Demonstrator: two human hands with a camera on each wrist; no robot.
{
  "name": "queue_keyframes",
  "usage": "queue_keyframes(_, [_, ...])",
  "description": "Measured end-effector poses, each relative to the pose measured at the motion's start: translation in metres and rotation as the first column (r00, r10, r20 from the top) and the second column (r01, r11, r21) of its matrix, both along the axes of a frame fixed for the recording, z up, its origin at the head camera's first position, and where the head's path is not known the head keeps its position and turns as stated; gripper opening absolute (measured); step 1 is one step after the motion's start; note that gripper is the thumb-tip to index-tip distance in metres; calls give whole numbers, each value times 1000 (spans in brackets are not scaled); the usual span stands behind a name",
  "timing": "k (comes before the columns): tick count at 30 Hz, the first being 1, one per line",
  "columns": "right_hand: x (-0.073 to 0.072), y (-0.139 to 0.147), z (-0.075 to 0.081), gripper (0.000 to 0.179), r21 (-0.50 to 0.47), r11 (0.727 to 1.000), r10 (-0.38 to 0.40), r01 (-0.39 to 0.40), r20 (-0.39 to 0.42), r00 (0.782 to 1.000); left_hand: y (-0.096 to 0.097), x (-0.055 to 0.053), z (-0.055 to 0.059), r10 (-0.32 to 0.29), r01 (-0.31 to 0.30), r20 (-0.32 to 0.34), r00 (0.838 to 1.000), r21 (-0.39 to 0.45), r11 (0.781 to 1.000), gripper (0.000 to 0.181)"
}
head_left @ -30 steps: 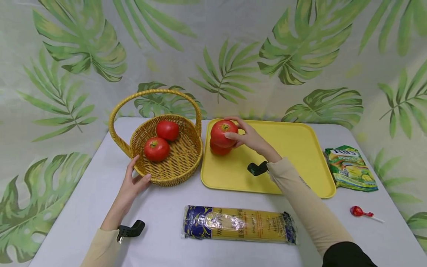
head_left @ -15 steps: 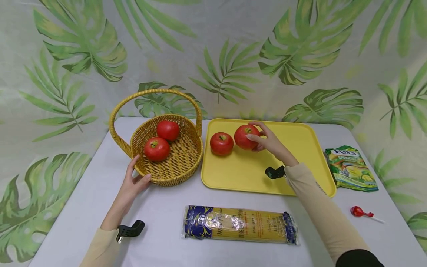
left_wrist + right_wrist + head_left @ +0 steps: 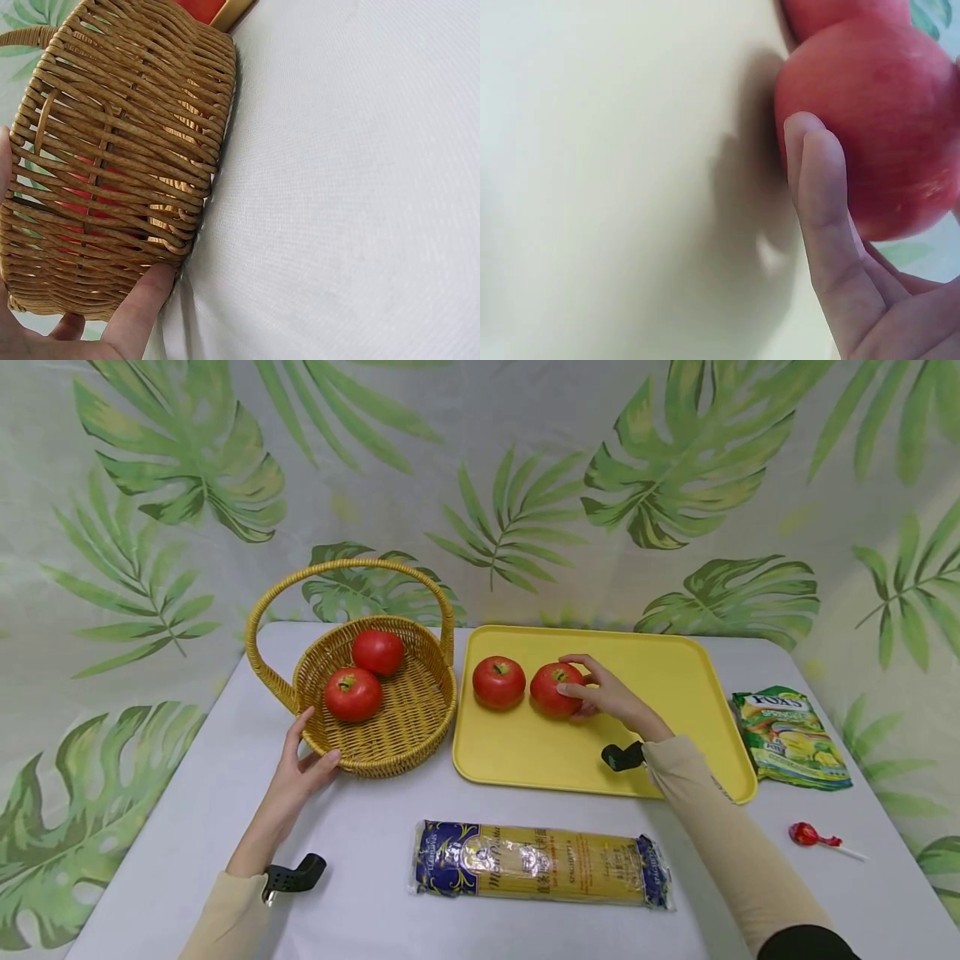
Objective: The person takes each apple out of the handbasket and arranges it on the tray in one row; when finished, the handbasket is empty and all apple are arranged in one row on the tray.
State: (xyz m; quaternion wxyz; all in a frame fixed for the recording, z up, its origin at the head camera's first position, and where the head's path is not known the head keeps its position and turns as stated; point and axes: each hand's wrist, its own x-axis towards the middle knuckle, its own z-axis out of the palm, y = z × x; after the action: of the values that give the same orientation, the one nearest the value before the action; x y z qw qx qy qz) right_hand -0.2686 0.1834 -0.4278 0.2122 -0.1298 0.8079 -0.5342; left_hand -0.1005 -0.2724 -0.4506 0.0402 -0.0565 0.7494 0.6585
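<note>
My right hand (image 3: 606,697) grips a red apple (image 3: 551,691) between thumb and fingers, low over the yellow tray (image 3: 600,760). In the right wrist view, fingers (image 3: 825,180) lie along the side of that apple (image 3: 877,127), its shadow right beside it on the tray. A second apple (image 3: 498,682) sits on the tray just left of it. My left hand (image 3: 292,781) rests with spread fingers against the near left side of the wicker basket (image 3: 420,752). In the left wrist view one straight finger presses the basket's woven wall (image 3: 127,150) near its base. Two apples (image 3: 352,695) lie inside.
A long pack of spaghetti (image 3: 540,864) lies in front of the tray. Right of the tray are a green candy bag (image 3: 791,739) and a red lollipop (image 3: 804,835). The basket's tall handle (image 3: 348,566) arches above it. A leaf-patterned cloth (image 3: 517,577) hangs behind the table.
My right hand has carried its apple rightward from above the other tray apple, then lowered it toward the tray beside that one. The left hand and basket stay put.
</note>
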Motion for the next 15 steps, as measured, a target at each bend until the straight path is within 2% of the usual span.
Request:
queue_keyframes(5, [2, 1, 2, 65, -6, 1000, 26, -26, 8, 1000, 1, 0, 1, 1, -1, 2, 1000, 2, 1000, 79])
queue_keyframes(10, [3, 4, 8, 68, 28, 997, 74, -74, -4, 997, 2, 1, 1, 0, 0, -8, 1000, 20, 1000, 79])
queue_keyframes(15, [4, 3, 18, 65, 22, 998, 61, -59, -91, 994, 1, 1, 0, 0, 0, -12, 1000, 14, 1000, 80])
